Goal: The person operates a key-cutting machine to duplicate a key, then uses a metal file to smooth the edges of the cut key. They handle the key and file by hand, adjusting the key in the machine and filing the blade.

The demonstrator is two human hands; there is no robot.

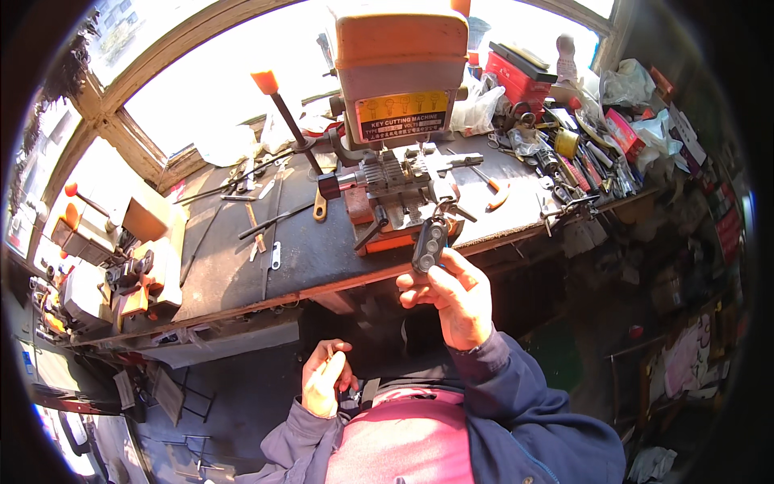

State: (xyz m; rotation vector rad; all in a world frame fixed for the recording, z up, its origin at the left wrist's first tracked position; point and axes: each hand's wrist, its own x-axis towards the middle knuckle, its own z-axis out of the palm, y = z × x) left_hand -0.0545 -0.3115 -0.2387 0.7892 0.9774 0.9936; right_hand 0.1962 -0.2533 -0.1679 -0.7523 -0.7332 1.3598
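My right hand [458, 294] is raised at the front edge of the workbench. Between thumb and fingers it grips a black remote key fob [430, 245] with round grey buttons, held upright. The fob's top end overlaps the front of the key cutting machine [401, 77] in view, so I cannot tell whether they touch. Lower down, close to my body, my left hand [326, 377] is closed with the thumb against curled fingers. Whatever it may hold is too small to make out. The machine's metal clamps [395, 171] sit just beyond the fob.
Files and a key blank [276, 256] lie on the bench [218, 278] at left. An orange-handled tool [498, 195] rests right of the machine. Crowded tools, bags and a red box [520, 77] fill the right side. A second machine [89, 240] stands far left.
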